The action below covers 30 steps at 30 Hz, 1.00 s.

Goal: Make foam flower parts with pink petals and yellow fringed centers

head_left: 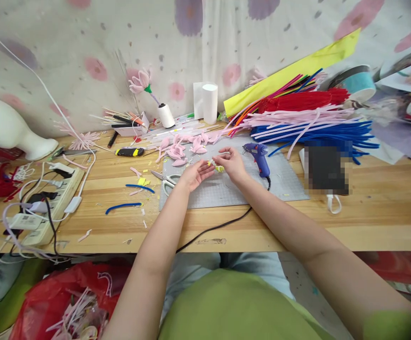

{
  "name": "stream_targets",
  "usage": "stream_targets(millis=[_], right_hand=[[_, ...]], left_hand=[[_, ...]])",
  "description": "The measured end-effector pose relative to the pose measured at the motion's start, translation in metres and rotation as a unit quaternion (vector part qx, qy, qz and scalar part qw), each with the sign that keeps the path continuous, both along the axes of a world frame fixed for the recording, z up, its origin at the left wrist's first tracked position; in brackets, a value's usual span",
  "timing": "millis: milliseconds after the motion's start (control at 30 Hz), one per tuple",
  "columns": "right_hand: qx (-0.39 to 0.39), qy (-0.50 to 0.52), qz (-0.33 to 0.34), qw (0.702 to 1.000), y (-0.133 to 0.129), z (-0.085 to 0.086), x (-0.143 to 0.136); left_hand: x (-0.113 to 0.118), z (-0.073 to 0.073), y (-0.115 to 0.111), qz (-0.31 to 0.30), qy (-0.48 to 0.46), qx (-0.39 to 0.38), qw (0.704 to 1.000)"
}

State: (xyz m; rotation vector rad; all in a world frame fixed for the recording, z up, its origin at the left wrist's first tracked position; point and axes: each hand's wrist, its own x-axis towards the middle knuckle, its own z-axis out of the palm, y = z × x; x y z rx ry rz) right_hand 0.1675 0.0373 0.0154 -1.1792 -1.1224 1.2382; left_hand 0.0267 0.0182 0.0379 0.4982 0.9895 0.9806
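Note:
Over the grey cutting mat point(283, 186), my left hand point(196, 175) has its palm turned up, fingers reaching toward small yellow-and-white pieces point(219, 168). My right hand point(231, 163) pinches at these pieces from the other side. Which fingers of the left hand touch them is too small to tell. Pink fuzzy petals point(176, 151) lie on the mat behind my hands. Scissors with pale handles point(170, 182) rest beside my left hand. A blue glue gun point(258, 158) lies to the right of my right hand.
Blue stems point(124, 206), a yellow-black cutter point(130, 152) and scraps lie left. A power strip point(55, 203) with cables is farther left. Bundles of pink point(294, 119), red point(297, 101) and blue point(354, 137) stems fill the back right. A black cord point(214, 229) crosses the front.

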Motion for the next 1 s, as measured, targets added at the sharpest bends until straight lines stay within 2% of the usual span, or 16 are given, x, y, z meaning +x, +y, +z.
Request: stream_targets(millis=[133,300,600,867,1000], right_hand=[[-0.002,0.013,-0.014,1.0,0.0,0.0,-0.003],[0.001,-0.008,-0.021,1.0,-0.001,0.001,-0.003],[0.031,-0.006,-0.04,0.999,-0.001,-0.005,-0.005],[0.024,-0.008,-0.057,0.998,0.002,-0.005,0.002],[0.023,0.007,-0.041,0.999,-0.001,-0.002,0.008]], left_hand=[[0.011,-0.004,0.0,0.035,0.0,0.006,0.999],[0.02,-0.003,-0.003,0.085,0.081,0.042,0.992],[0.024,-0.005,-0.004,0.136,0.186,0.121,0.966],[0.018,-0.01,0.005,0.13,0.245,0.166,0.946],[0.011,-0.008,0.007,0.096,0.279,0.178,0.939]])
